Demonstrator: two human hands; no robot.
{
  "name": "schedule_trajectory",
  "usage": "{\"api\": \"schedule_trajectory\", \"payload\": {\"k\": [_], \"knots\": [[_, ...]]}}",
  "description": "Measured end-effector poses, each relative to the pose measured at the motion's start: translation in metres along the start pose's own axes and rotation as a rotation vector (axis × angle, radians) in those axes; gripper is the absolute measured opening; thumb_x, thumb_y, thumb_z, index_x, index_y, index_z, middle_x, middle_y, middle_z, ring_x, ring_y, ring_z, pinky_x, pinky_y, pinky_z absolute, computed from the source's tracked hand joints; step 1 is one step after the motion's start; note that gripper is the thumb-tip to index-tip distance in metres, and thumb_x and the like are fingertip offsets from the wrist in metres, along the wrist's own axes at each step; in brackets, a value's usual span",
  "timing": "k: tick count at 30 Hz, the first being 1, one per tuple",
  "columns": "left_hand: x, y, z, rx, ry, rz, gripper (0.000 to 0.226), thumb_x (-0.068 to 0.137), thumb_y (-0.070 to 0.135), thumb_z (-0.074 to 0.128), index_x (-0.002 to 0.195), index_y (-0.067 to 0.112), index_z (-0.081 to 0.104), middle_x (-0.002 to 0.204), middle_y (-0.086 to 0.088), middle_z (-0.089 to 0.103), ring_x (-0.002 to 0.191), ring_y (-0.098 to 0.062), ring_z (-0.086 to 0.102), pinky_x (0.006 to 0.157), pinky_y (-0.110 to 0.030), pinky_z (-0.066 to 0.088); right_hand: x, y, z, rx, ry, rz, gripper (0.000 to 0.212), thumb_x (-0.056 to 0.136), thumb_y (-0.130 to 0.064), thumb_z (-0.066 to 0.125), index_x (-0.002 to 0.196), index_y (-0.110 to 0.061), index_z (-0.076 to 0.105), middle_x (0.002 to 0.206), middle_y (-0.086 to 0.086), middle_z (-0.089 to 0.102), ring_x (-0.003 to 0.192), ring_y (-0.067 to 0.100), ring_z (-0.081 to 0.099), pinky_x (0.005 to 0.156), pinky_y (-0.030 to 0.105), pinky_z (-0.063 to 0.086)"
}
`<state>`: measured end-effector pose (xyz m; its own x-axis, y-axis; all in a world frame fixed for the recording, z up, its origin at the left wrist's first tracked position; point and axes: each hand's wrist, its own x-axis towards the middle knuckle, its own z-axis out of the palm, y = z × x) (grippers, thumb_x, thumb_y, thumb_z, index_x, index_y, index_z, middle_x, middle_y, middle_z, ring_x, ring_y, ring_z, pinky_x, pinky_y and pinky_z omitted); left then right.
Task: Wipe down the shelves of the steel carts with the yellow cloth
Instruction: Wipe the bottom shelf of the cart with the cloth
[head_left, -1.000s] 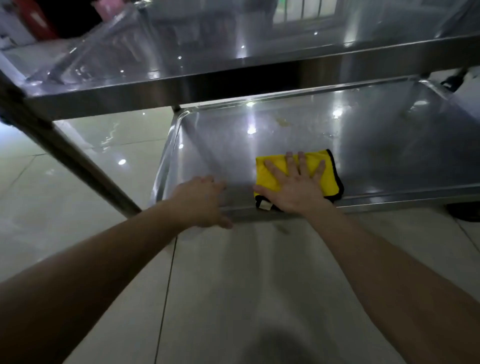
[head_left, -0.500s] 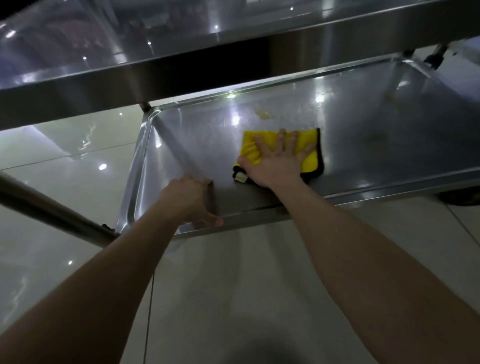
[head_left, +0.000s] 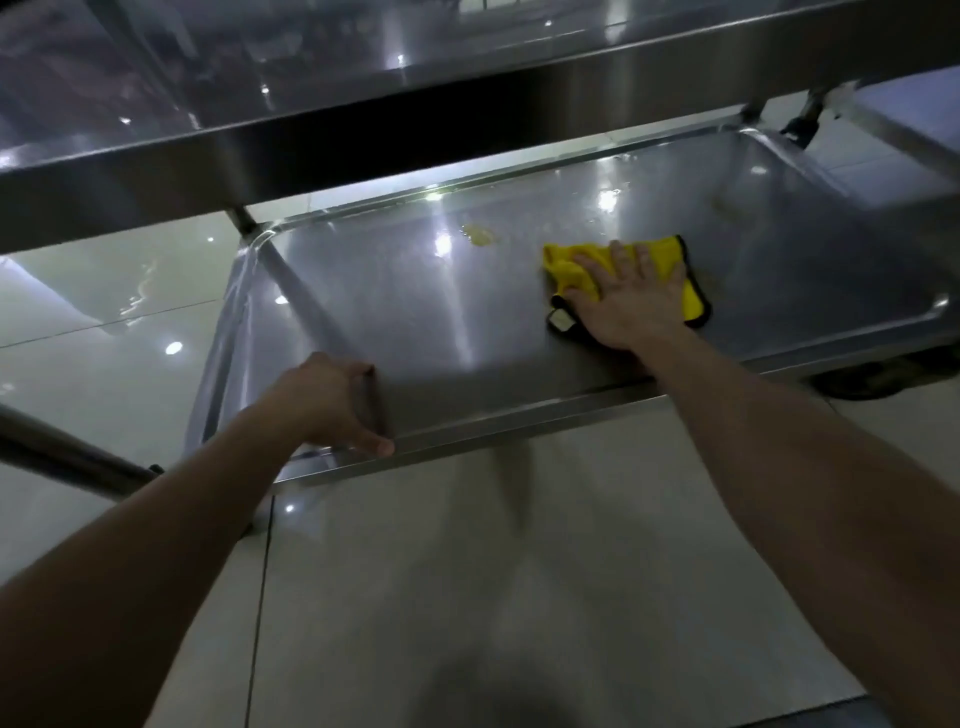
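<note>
We are gripping the front rim of the lower shelf (head_left: 519, 422) near its left corner with our left hand (head_left: 332, 402), fingers curled over the edge and thumb lying along the outside. Toward the back edge a yellowish stain (head_left: 479, 235) is sitting on the steel (left of the cloth, apart from it). We are pressing the cloth (head_left: 570, 269) flat on the shelf, right of its middle, with our right hand (head_left: 631, 299), fingers straight and spread. A wheel (head_left: 872, 376) is showing under the right front corner.
</note>
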<state>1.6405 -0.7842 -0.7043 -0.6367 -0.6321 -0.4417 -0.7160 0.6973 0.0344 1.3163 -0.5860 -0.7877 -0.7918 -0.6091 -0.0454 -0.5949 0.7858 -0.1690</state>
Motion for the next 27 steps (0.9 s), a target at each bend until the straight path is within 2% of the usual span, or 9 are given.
{"api": "schedule_trajectory", "payload": {"k": [3,6,8,12,15,18,20,25,27], "knots": [[0.006,-0.008,0.008,0.017,0.033,0.003,0.138,0.043,0.082,0.094,0.163,0.042,0.038,0.145,-0.011,0.048,0.129,-0.037,0.057,0.104,-0.043,0.052,0.001,0.031,-0.005,-0.025,-0.040,0.079,0.080,0.095,-0.087,0.012,0.167,-0.054,0.007,0.181,-0.002,-0.001,0.166,0.032,-0.005,0.122,0.077,-0.005],[0.009,-0.013,0.012,0.007,0.032,0.015,0.131,0.045,0.082,0.094,0.159,0.044,0.041,0.142,-0.009,0.049,0.124,-0.035,0.058,0.100,-0.042,0.053,-0.004,-0.008,0.002,0.002,-0.022,0.102,0.081,0.095,-0.084,0.016,0.169,-0.050,0.010,0.181,0.006,-0.002,0.165,0.042,-0.006,0.117,0.083,-0.007],[0.009,-0.013,0.010,-0.007,0.035,0.019,0.128,0.048,0.076,0.096,0.159,0.042,0.042,0.142,-0.009,0.050,0.123,-0.034,0.059,0.103,-0.044,0.054,-0.011,-0.054,0.008,0.014,-0.017,0.014,0.080,0.097,-0.083,0.018,0.169,-0.048,0.012,0.181,0.010,-0.003,0.164,0.046,-0.008,0.115,0.084,-0.011],[0.003,-0.005,0.003,0.009,0.027,0.009,0.128,0.053,0.067,0.101,0.163,0.035,0.042,0.142,-0.015,0.050,0.128,-0.037,0.058,0.105,-0.042,0.053,-0.043,-0.163,0.029,-0.033,-0.065,-0.308,0.077,0.098,-0.081,0.019,0.168,-0.050,0.015,0.181,0.009,-0.003,0.164,0.044,-0.010,0.113,0.083,-0.013],[0.001,0.001,-0.001,-0.033,0.012,0.007,0.124,0.051,0.056,0.106,0.159,0.033,0.050,0.134,-0.015,0.059,0.122,-0.036,0.064,0.103,-0.044,0.056,-0.063,-0.195,0.042,-0.010,-0.057,-0.465,0.069,0.102,-0.076,0.024,0.166,-0.053,0.022,0.181,0.004,0.005,0.165,0.039,-0.004,0.116,0.080,-0.013],[0.000,0.001,-0.003,-0.035,0.010,-0.003,0.125,0.051,0.056,0.106,0.160,0.030,0.049,0.140,-0.014,0.059,0.126,-0.034,0.063,0.107,-0.043,0.054,-0.055,-0.166,0.038,0.023,-0.039,-0.505,0.064,0.103,-0.070,0.028,0.165,-0.056,0.021,0.181,-0.006,0.009,0.167,0.027,0.000,0.124,0.071,-0.010],[0.001,-0.001,-0.002,-0.047,-0.002,-0.003,0.130,0.050,0.057,0.106,0.162,0.029,0.047,0.143,-0.014,0.058,0.126,-0.034,0.063,0.107,-0.043,0.054,-0.042,-0.120,0.032,0.013,-0.009,-0.454,0.064,0.103,-0.070,0.028,0.165,-0.056,0.019,0.180,-0.009,0.011,0.166,0.023,0.004,0.127,0.067,-0.005],[0.005,-0.008,0.000,-0.069,-0.014,0.025,0.136,0.049,0.063,0.104,0.165,0.029,0.042,0.145,-0.009,0.057,0.115,-0.030,0.068,0.104,-0.045,0.057,-0.011,0.055,-0.002,0.020,0.031,-0.099,0.066,0.102,-0.075,0.023,0.164,-0.059,0.012,0.180,-0.010,0.009,0.166,0.022,0.003,0.129,0.066,-0.001],[0.005,-0.010,0.003,-0.051,-0.004,0.035,0.137,0.051,0.070,0.100,0.167,0.032,0.037,0.149,-0.009,0.053,0.119,-0.030,0.066,0.106,-0.046,0.056,-0.008,0.089,-0.011,0.032,0.002,0.033,0.070,0.098,-0.079,0.019,0.164,-0.059,0.011,0.180,-0.010,0.006,0.167,0.022,0.000,0.128,0.069,-0.002]]}}
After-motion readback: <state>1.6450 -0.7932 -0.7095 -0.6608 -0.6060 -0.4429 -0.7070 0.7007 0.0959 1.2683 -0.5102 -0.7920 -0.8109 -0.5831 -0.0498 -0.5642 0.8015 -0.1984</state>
